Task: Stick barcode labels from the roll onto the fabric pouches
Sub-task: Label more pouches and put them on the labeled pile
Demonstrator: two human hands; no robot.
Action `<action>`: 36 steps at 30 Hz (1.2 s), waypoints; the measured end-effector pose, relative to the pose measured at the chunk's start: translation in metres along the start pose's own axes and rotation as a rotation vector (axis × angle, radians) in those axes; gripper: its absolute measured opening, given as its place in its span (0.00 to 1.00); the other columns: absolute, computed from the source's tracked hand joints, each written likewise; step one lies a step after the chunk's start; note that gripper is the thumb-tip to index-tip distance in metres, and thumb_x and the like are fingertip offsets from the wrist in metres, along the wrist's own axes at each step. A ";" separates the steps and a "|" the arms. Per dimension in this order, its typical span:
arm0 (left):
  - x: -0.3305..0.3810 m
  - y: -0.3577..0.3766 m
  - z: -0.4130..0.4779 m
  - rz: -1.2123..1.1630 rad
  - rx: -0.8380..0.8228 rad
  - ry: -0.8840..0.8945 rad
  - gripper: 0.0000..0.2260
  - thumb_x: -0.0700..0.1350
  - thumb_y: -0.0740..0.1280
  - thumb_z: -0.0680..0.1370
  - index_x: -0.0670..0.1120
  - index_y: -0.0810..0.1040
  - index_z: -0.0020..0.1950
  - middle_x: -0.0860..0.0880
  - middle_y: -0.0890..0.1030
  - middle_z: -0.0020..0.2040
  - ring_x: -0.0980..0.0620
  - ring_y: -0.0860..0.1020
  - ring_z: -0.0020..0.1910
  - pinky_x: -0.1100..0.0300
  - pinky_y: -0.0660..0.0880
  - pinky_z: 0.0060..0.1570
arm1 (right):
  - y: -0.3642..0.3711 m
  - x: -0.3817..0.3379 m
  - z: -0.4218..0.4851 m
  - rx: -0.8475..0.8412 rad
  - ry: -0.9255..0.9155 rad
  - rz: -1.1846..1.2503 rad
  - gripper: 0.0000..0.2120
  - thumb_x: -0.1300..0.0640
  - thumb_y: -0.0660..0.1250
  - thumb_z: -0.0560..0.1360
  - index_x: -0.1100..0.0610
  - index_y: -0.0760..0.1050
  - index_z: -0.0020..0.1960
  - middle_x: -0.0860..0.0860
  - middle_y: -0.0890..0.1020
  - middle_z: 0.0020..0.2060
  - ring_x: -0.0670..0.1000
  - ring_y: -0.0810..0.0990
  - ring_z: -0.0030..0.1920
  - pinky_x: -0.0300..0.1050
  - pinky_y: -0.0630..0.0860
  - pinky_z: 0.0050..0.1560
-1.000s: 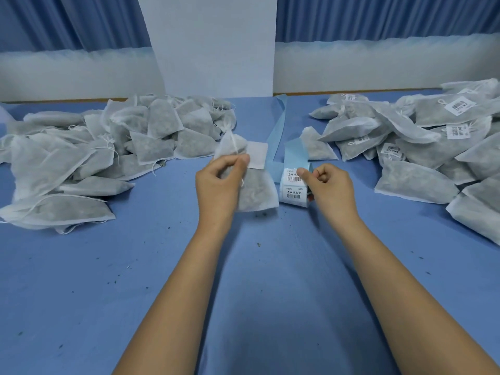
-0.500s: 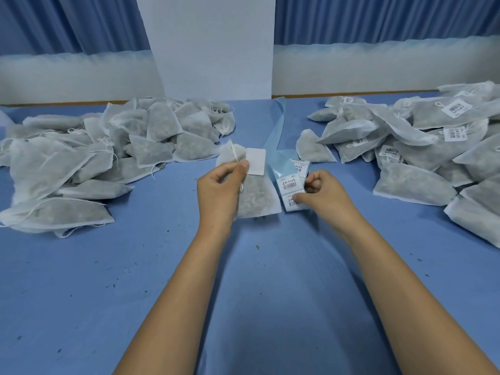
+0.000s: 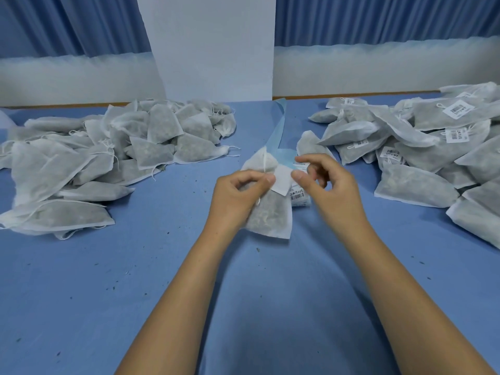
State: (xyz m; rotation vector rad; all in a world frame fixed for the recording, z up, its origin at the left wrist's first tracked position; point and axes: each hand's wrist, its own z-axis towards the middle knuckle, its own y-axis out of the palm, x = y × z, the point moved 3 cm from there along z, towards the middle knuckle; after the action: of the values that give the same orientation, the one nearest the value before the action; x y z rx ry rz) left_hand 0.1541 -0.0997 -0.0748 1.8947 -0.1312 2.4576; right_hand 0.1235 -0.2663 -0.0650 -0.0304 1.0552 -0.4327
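The pouch point(image 3: 267, 215) is held above the middle of the table point(image 3: 162, 266) by the left hand point(image 3: 238, 196), its thumb pinning a white label point(image 3: 282, 181) to it. The right hand point(image 3: 324, 190) has left the roll point(image 3: 299, 197) and now touches the label's edge; whether it pinches, I cannot tell.

No word or number can be read out from where I stand; the print is there, but too small and blurred. On the right-hand pile of pouches point(image 3: 422, 163) several white stickers show; a barcode label point(image 3: 457, 109) sits near the top; a second label point(image 3: 456, 134) just below it carries characters above its bars; a third label point(image 3: 392, 155) lies lower and further in; the label roll point(image 3: 299, 194) on the table shows a line of characters over a barcode; the blank label point(image 3: 282, 181), against the held pouch point(image 3: 270, 217) between the left hand point(image 3: 238, 196) and the right hand point(image 3: 330, 190), shows a plain white face.
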 end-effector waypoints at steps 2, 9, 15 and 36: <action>0.001 0.002 -0.001 0.020 -0.046 0.019 0.08 0.40 0.73 0.74 0.50 0.83 0.36 0.58 0.80 0.31 0.61 0.70 0.27 0.72 0.68 0.32 | 0.004 -0.007 -0.003 -0.058 -0.051 0.015 0.04 0.61 0.72 0.72 0.54 0.79 0.46 0.45 0.69 0.31 0.42 0.66 0.33 0.31 0.64 0.38; -0.001 0.002 -0.003 -0.080 -0.120 -0.083 0.14 0.49 0.63 0.81 0.55 0.87 0.42 0.56 0.86 0.46 0.60 0.82 0.48 0.66 0.76 0.49 | -0.017 -0.011 0.004 0.010 0.037 0.260 0.09 0.67 0.68 0.73 0.54 0.78 0.39 0.44 0.79 0.32 0.42 0.73 0.34 0.31 0.69 0.40; 0.000 0.001 -0.003 -0.016 -0.183 -0.013 0.15 0.35 0.71 0.74 0.55 0.84 0.52 0.54 0.81 0.57 0.63 0.79 0.54 0.68 0.74 0.53 | -0.014 -0.016 -0.001 -0.024 -0.075 0.265 0.07 0.64 0.70 0.72 0.52 0.79 0.42 0.45 0.82 0.37 0.57 0.77 0.39 0.43 0.74 0.46; 0.003 0.003 -0.006 -0.056 -0.402 0.019 0.25 0.36 0.74 0.70 0.49 0.76 0.66 0.49 0.77 0.67 0.57 0.74 0.67 0.57 0.69 0.69 | 0.004 -0.015 -0.008 -0.181 -0.230 -0.192 0.03 0.62 0.71 0.72 0.55 0.80 0.46 0.38 0.79 0.41 0.50 0.70 0.35 0.40 0.68 0.49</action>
State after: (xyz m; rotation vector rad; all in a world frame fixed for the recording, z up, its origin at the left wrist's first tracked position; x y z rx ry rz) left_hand 0.1472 -0.1025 -0.0733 1.6772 -0.5200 2.2018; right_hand 0.1117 -0.2562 -0.0573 -0.3374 0.8639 -0.4932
